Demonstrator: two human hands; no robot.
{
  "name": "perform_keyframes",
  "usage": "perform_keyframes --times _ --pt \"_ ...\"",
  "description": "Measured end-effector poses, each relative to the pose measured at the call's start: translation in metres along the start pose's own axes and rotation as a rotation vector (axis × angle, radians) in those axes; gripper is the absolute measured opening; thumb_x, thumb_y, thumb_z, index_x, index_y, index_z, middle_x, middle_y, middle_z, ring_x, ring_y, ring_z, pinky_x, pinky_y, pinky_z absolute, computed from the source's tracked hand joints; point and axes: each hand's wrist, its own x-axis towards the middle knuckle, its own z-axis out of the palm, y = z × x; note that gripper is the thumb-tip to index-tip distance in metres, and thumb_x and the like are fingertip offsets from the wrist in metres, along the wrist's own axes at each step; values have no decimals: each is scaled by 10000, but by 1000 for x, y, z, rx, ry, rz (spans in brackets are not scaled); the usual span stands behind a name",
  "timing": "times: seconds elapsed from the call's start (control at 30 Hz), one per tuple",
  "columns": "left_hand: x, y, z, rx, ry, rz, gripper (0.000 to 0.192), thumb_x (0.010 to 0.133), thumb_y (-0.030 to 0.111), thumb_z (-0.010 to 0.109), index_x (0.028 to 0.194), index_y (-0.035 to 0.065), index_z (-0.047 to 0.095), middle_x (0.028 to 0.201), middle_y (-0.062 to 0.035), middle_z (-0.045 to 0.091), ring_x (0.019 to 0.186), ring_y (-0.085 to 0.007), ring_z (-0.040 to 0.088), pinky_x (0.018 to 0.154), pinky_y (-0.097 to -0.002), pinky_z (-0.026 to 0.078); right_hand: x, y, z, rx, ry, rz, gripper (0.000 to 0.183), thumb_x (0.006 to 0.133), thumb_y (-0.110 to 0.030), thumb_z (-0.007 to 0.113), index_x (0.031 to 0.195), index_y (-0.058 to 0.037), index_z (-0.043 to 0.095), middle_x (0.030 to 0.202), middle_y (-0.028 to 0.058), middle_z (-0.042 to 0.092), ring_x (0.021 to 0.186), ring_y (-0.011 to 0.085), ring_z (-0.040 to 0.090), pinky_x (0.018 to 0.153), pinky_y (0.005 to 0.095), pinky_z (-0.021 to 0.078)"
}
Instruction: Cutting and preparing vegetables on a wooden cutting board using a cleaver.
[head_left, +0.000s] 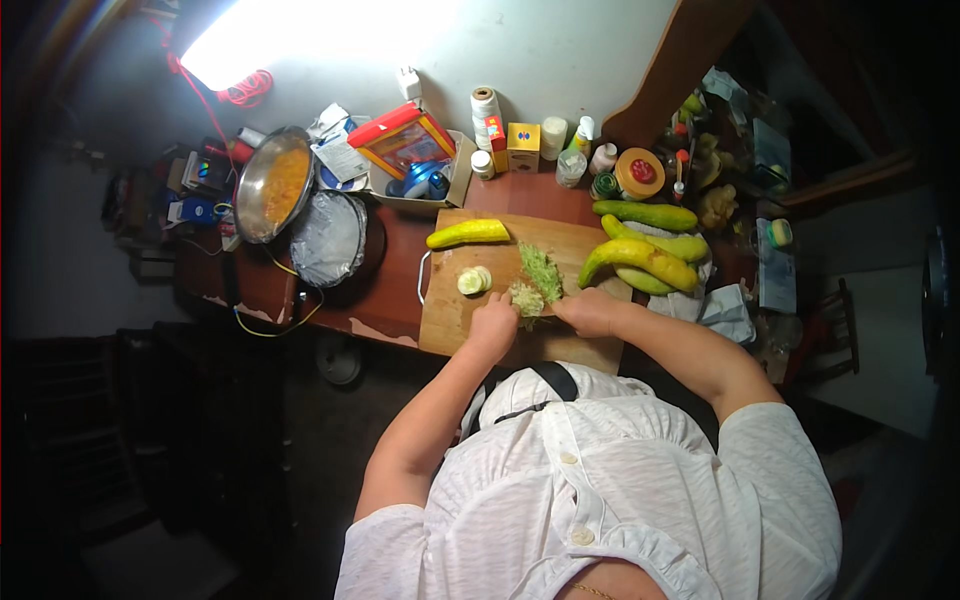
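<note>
On the wooden cutting board (450, 330), my left hand (495, 325) rests with curled fingers at the left edge of a pale shredded heap (527, 299). My right hand (586, 312) is closed at the heap's right side; a thin thing may be in its grip, but it is too unclear to name. Greener shreds (541, 271) lie just beyond the pale heap. To the left is a small stack of round cucumber slices (474, 280). A cut piece of yellow cucumber (467, 233) lies near the far left corner of the board.
Several whole yellow-green cucumbers (637, 262) lie at the board's right, partly on a cloth (679, 304). A plastic-covered pot (328, 238) and a tilted steel bowl (274, 184) stand to the left. Behind are an open carton (459, 180), bottles, jars and a thread cone (484, 112).
</note>
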Motion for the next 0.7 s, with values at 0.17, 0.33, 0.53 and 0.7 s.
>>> perform_keyframes --times 0.17,0.33,0.53,0.7 --pt "-15 -12 6 -122 64 20 104 610 46 545 709 26 525 827 -101 513 806 -266 513 605 -358 474 11 -22 -7 -58 -32 23 117 733 -82 463 817 -7 497 731 189 585 676 344 593 579 421 469" --pt "-17 -18 4 -184 86 84 165 571 16 564 717 22 488 798 -101 488 799 -283 497 619 -365 466 9 -28 -3 -50 -32 25 113 748 -81 444 799 -1 505 721 193 588 679 338 598 585 419 472" --pt "7 1 -13 27 -72 111 87 627 73 543 701 41 575 821 -93 540 812 -240 523 603 -335 478 -7 2 19 1 71 27 139 706 -95 497 824 -28 464 687 166 568 622 343 573 543 433 446" --pt "17 20 -24 145 -302 5 144 606 53 583 749 45 603 850 -103 549 886 -256 523 641 -341 484 -11 12 14 27 72 -1 167 682 -116 530 820 -57 458 670 155 561 608 351 563 531 442 437"
